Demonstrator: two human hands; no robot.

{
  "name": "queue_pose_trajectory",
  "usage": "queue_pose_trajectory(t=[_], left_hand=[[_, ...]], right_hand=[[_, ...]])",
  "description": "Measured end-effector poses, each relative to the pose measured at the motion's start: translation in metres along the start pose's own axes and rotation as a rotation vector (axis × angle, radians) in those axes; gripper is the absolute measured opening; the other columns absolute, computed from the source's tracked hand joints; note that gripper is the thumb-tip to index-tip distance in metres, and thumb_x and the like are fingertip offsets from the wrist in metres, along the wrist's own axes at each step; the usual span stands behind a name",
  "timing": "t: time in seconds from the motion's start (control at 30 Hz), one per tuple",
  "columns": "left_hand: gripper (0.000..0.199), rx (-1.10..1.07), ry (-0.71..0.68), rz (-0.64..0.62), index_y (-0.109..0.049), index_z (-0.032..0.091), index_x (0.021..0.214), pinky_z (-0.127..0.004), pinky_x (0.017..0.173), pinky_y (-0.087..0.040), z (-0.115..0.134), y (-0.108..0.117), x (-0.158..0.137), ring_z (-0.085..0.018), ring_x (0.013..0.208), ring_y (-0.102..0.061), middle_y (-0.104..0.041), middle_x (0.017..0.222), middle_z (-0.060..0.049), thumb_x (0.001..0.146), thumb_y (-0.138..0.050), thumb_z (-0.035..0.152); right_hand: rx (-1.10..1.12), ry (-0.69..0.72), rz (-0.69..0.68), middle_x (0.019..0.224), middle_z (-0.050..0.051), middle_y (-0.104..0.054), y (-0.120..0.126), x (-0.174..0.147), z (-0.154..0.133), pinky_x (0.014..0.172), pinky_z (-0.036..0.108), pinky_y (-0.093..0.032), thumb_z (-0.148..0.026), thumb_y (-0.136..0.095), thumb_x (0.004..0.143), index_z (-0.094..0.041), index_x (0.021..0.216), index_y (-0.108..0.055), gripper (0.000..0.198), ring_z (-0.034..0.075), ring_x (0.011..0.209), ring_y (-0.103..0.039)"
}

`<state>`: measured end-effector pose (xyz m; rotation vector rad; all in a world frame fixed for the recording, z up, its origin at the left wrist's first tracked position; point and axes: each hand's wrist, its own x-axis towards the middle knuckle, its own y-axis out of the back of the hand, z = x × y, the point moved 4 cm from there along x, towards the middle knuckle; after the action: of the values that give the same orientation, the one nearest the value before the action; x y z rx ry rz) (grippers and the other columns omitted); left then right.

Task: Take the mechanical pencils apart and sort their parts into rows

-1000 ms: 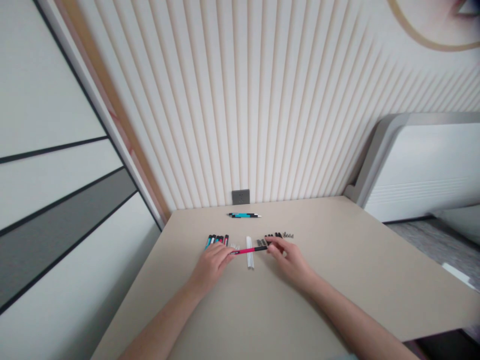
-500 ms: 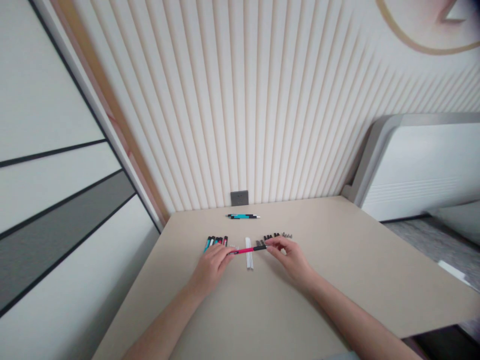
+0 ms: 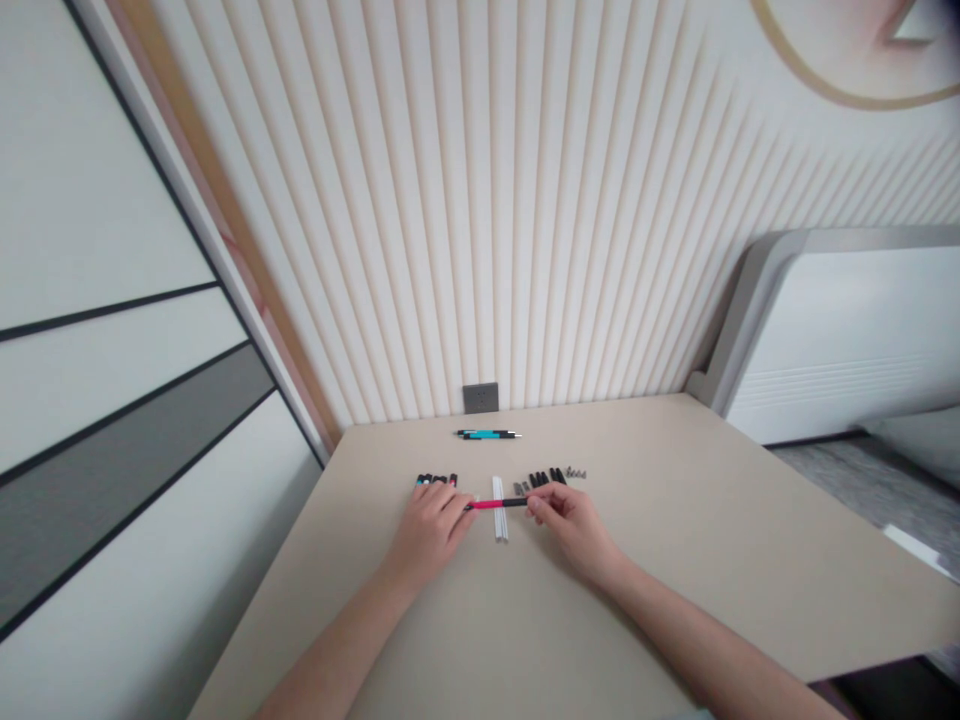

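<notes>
A pen (image 3: 491,504) with a pink barrel and a black front section lies crosswise between my two hands. My left hand (image 3: 433,522) is closed around its pink end, covering that tip. At the black end, the thumb and fingers of my right hand (image 3: 568,517) pinch the pen and hide its point. Beneath the pen, several thin white refills (image 3: 500,527) lie side by side on the table. Several pen barrels (image 3: 436,480) with black ends are partly hidden behind my left hand. Beyond my right hand are black grip pieces (image 3: 547,477) and small grey parts (image 3: 576,473).
Two blue-and-black pens (image 3: 488,434) lie farther back on the beige table (image 3: 465,640). A dark wall socket (image 3: 481,397) is just behind the table edge, on the ribbed wall. A white cabinet stands left, a bed headboard (image 3: 847,310) right.
My left hand has shifted slightly over the pen barrels and covers more of them. My right fingers have closed farther over the pen's black end. The pen stays between both hands.
</notes>
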<state>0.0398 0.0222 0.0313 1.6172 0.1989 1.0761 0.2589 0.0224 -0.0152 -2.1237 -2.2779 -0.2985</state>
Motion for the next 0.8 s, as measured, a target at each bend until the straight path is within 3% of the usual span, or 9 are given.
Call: queue_pose_trajectory(t=[0.2,0.33,0.43,0.63,0.8], left_hand=[[0.039,0.152,0.066,0.089,-0.057,0.017,0.069,-0.036,0.072,-0.037,0.005,0.01,0.006,-0.023,0.076,-0.052,-0.058,0.073,-0.006,0.084,-0.063,0.053],[0.041,0.164,0.059,0.149,-0.054,0.018,0.063,-0.034,0.068,-0.035,0.005,0.013,0.005,-0.021,0.071,-0.049,-0.055,0.068,-0.004,0.084,-0.064,0.052],[0.041,0.15,0.065,0.182,-0.054,0.018,0.063,-0.034,0.068,-0.035,0.006,0.013,0.004,-0.021,0.071,-0.049,-0.054,0.066,-0.003,0.084,-0.064,0.052],[0.04,0.113,0.078,0.174,-0.054,0.019,0.064,-0.033,0.068,-0.036,0.006,0.007,0.002,-0.02,0.07,-0.05,-0.053,0.066,-0.003,0.085,-0.063,0.051],[0.027,-0.003,0.108,0.116,-0.061,0.018,0.087,-0.034,0.075,-0.042,-0.002,-0.002,-0.001,-0.021,0.081,-0.056,-0.061,0.083,-0.006,0.092,-0.056,0.043]], right_hand=[[0.108,-0.048,-0.111,0.079,0.006,-0.071,-0.011,-0.004,-0.002,0.067,0.028,-0.045,-0.052,-0.067,0.08,-0.016,0.09,-0.065,0.037,0.018,0.073,-0.063],[0.086,-0.021,-0.147,0.082,0.006,-0.072,-0.012,-0.005,-0.004,0.068,0.028,-0.046,-0.054,-0.066,0.08,-0.016,0.093,-0.066,0.04,0.019,0.076,-0.064],[0.04,-0.004,-0.132,0.079,0.006,-0.07,-0.01,-0.004,-0.006,0.067,0.028,-0.046,-0.059,-0.052,0.088,-0.016,0.094,-0.067,0.046,0.018,0.071,-0.061],[-0.139,0.018,-0.148,0.061,0.002,-0.059,-0.008,-0.005,-0.01,0.056,0.025,-0.038,-0.059,-0.044,0.092,-0.016,0.066,-0.064,0.054,0.014,0.058,-0.05],[-0.108,0.008,-0.082,0.07,0.003,-0.064,-0.003,-0.002,-0.004,0.058,0.026,-0.038,-0.056,-0.056,0.086,-0.016,0.081,-0.068,0.042,0.015,0.064,-0.053]])
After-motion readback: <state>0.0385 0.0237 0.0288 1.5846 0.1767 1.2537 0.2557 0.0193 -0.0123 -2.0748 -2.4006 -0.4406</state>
